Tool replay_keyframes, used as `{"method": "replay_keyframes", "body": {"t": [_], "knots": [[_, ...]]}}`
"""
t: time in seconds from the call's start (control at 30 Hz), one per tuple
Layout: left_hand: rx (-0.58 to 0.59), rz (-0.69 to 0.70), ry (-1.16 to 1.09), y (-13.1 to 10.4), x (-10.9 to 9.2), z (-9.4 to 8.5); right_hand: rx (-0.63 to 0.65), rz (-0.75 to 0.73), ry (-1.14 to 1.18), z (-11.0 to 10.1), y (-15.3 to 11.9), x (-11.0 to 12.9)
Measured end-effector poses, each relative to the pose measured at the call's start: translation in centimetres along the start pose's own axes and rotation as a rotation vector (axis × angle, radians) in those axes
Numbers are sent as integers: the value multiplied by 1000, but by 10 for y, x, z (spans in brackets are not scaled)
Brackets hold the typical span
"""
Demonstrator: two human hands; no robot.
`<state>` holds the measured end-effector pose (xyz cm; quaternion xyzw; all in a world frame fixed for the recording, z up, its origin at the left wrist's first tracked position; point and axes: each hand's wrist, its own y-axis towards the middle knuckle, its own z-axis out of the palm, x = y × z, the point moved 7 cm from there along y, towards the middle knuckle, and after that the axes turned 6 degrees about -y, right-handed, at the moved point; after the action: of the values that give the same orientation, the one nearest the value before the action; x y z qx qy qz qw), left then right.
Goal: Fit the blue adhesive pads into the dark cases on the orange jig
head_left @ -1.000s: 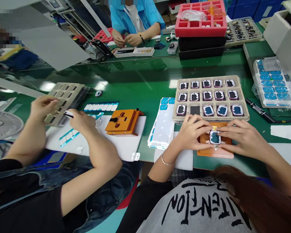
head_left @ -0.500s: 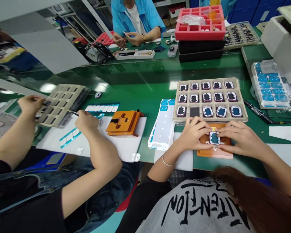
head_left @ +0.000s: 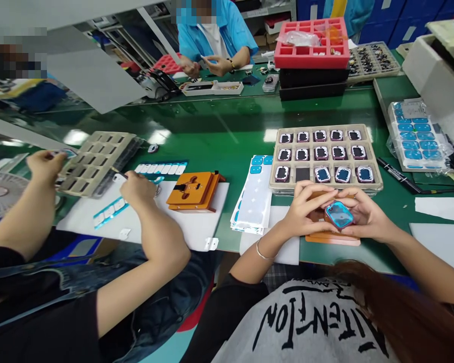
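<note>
A small square watch case [head_left: 339, 215] with a shiny blue film on its face is held up and tilted between my two hands. My left hand [head_left: 308, 207] has its fingers curled around the near left side and top of the case. On the other side my right hand [head_left: 369, 214] grips it, thumb at the lower edge. Beneath them lies an orange fixture plate [head_left: 333, 238], mostly covered by the hands. Just beyond is a beige compartment tray [head_left: 380, 166] holding rows of similar watch cases, some dark blue in the front row.
Blue-and-white film sheets [head_left: 254, 196] lie left of my hands, near an orange jig [head_left: 192, 190]. A co-worker's hands [head_left: 139, 189] work at another tray [head_left: 98, 161]. A black marker [head_left: 399, 176] and a bagged pack [head_left: 416, 136] lie right. Across the table, a person sits beside red trays [head_left: 312, 58].
The watch case has come up off the orange plate and turned over, so its blue film face shows instead of the open inside. My right hand has shifted left around it.
</note>
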<state>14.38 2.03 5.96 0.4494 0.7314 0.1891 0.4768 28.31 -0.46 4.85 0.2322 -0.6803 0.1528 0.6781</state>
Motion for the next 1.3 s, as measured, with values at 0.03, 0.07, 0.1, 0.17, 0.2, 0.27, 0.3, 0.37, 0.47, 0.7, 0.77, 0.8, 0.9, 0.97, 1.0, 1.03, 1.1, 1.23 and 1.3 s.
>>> {"method": "replay_keyframes", "body": {"t": [0.03, 0.07, 0.1, 0.17, 0.2, 0.27, 0.3, 0.37, 0.47, 0.7, 0.77, 0.8, 0.9, 0.97, 1.0, 1.03, 1.1, 1.23, 1.3], "knots": [[-4, -9, 5, 0, 1, -1, 2, 15, 0, 0, 0, 0], [-8, -12, -3, 0, 2, -2, 4, 29, -4, 0, 0, -1], [-14, -9, -24, 0, 1, -2, 6, 38, -12, 0, 0, -2], [-20, -30, -98, -1, 3, -2, -12, 21, -47, 1, 0, -2], [-25, -68, -162, -1, 6, -1, -48, -20, -76, -1, 0, 0], [-27, -203, -379, -3, 14, 3, -163, -159, -171, -6, -2, 7], [-11, -286, -521, -4, 19, 7, -223, -234, -241, -8, -4, 12], [63, -432, -782, -7, 24, 18, -307, -343, -416, -10, -7, 20], [149, -567, -988, -11, 24, 29, -351, -396, -654, -9, -7, 26], [154, -750, -1129, -21, 24, 38, -363, -425, -810, -5, -4, 30], [163, -756, -1153, -22, 22, 38, -356, -418, -818, -4, -4, 29], [172, -753, -1152, -22, 20, 38, -351, -411, -817, -4, -4, 29], [197, -737, -1089, -23, 19, 36, -344, -398, -786, -5, -4, 27], [215, -727, -1043, -22, 20, 35, -334, -388, -728, -7, -4, 24], [219, -721, -1028, -21, 20, 34, -333, -386, -686, -9, -4, 23], [221, -709, -1009, -20, 20, 32, -335, -388, -640, -10, -5, 22], [220, -659, -945, -15, 20, 28, -351, -388, -566, -13, -6, 21], [160, -550, -924, -8, 18, 24, -386, -354, -595, -13, -8, 23], [101, -566, -1008, -10, 21, 26, -422, -378, -643, -12, -10, 29]]}}
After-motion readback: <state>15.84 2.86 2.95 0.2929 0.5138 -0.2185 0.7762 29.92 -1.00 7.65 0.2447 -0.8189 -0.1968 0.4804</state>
